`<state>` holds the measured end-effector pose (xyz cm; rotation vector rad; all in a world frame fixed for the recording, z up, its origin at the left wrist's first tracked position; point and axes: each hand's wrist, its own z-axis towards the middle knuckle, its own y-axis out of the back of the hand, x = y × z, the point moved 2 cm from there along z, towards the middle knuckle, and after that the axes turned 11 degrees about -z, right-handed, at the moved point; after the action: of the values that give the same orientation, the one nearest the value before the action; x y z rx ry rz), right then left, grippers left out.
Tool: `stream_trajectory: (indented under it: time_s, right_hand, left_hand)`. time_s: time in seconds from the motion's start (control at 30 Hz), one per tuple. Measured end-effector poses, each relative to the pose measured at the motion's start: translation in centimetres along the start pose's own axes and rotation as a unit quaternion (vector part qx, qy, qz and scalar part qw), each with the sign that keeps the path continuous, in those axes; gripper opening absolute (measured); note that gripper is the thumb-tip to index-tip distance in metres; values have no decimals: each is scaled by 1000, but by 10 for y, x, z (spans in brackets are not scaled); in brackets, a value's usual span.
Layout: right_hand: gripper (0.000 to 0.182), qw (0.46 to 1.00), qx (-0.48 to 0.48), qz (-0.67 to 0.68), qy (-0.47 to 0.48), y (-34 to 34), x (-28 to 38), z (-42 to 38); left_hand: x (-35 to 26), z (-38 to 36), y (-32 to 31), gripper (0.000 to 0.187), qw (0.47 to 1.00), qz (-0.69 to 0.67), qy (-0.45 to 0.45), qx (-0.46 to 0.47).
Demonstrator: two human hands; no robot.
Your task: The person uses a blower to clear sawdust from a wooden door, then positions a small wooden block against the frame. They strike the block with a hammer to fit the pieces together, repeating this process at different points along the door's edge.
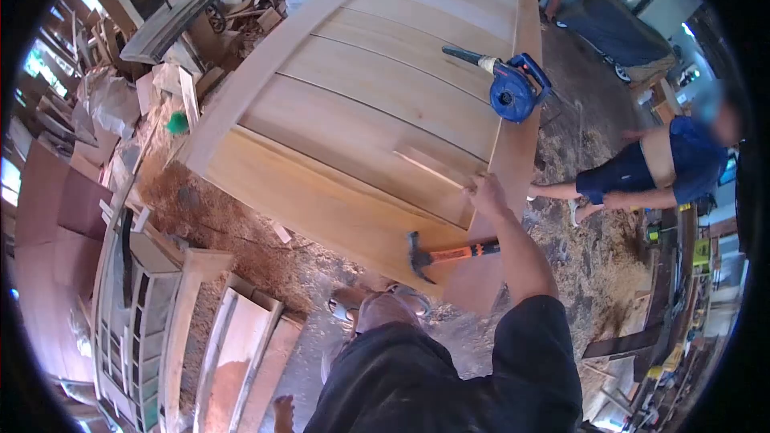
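My right hand (486,195) is closed on one end of a thin wooden strip (433,168), which reaches leftward over the panels of a large wooden door (385,100). Just below that hand lies a claw hammer (457,254) with an orange and black handle, on the door's near corner. Beyond the hand, a blue electric blower (513,92) rests on the door, its black nozzle pointing left. My left hand (283,414) hangs low at the bottom edge, away from the door. It is small and partly seen, and its grip does not show clearly.
A person in dark blue (694,152) is to the right of the door. Leaning wooden frames (144,329) and boards (233,345) stand at the lower left. Sawdust (589,252) and offcuts cover the floor. A bench machine (172,20) is at the upper left.
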<state>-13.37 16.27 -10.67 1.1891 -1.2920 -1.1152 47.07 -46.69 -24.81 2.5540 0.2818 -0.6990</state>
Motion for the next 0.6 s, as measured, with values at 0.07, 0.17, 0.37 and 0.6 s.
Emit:
stream_trajectory:
  time_s: [0.07, 0.17, 0.37, 0.6]
  right_hand:
    - [43, 1000, -9, 4, -20, 2, 6, -2]
    - [43, 999, 11, 1, -38, 5, 16, 1]
    - [49, 996, 44, -15, -78, 2, 21, 4]
    - [65, 978, -154, -21, -137, 5, 69, 10]
  left_hand:
    - [2, -1, 32, 42, 994, -56, -88, 22]
    - [0, 28, 60, 40, 991, -125, 2, -44]
    - [-89, 97, 43, 47, 986, -135, 97, -30]
    - [-262, 182, 11, 48, 994, -48, -80, 64]
